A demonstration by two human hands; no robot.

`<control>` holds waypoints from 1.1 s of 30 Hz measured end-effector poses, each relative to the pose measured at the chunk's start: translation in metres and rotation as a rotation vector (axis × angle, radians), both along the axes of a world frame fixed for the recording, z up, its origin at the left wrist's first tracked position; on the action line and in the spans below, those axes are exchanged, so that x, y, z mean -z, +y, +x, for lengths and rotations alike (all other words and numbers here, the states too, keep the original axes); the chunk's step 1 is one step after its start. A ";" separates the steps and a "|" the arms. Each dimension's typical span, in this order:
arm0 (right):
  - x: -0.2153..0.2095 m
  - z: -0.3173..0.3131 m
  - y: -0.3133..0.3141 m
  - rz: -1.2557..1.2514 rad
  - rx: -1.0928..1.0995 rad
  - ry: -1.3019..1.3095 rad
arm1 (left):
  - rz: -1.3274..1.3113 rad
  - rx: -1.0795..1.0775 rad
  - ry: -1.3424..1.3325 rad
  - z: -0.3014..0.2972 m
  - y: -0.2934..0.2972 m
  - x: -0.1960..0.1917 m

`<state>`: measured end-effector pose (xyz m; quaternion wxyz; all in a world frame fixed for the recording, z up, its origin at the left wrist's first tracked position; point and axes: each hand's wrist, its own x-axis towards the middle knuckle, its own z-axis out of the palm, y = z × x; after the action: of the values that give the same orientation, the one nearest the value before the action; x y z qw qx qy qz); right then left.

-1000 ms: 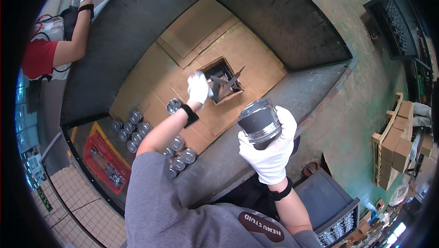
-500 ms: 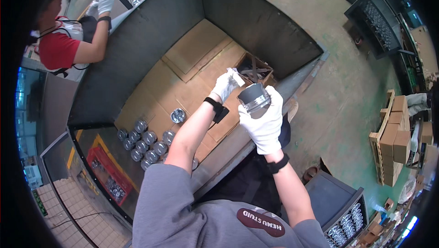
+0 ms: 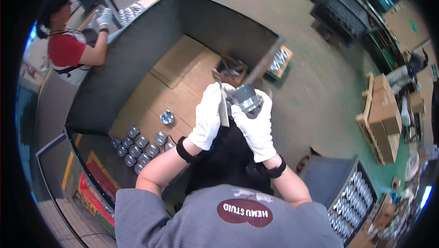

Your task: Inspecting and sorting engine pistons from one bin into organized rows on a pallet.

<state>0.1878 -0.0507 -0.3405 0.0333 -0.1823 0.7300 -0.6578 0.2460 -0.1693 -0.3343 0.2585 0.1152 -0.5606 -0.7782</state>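
My right hand (image 3: 252, 131), in a white glove, grips an engine piston (image 3: 247, 96) with a dark skirt and silvery grooved end. Beside it, my gloved left hand (image 3: 208, 113) is closed on a long flat greyish strip (image 3: 223, 107), held nearly upright; I cannot make out its exact kind. The strip is close to the piston, and whether they touch cannot be told. More pistons (image 3: 135, 150) stand grouped on the cardboard lining (image 3: 137, 115) of the dark metal bin (image 3: 123, 60). One single piston (image 3: 167, 117) sits apart from that group.
An open carton (image 3: 230, 70) with dark strips lies in the bin's corner. At the left, a person (image 3: 68, 49) works with gloved hands. A cart of metal parts (image 3: 352, 202) stands at the lower right, and a pallet of cartons (image 3: 384, 115) beyond it. Red crates (image 3: 93, 191) are at the lower left.
My left hand has come back toward my body and now holds a long flat strip beside the piston. The piston has come slightly left. My view has shifted.
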 end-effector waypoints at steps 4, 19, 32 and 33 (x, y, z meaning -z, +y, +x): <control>-0.025 0.025 0.043 -0.002 0.002 -0.126 | -0.094 0.022 0.068 0.009 0.041 -0.017; -0.060 0.034 0.097 0.292 -0.019 0.269 | 0.107 0.130 -0.231 0.018 0.093 -0.011; -0.037 0.025 0.077 0.154 0.050 0.029 | -0.115 0.019 -0.136 0.015 0.096 -0.003; -0.034 0.022 0.079 0.156 0.048 0.025 | -0.077 0.001 -0.142 0.015 0.096 -0.001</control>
<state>0.2101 0.0287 -0.3070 0.0225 -0.1698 0.7837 -0.5971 0.2610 -0.0730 -0.3337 0.2221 0.1599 -0.6072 -0.7459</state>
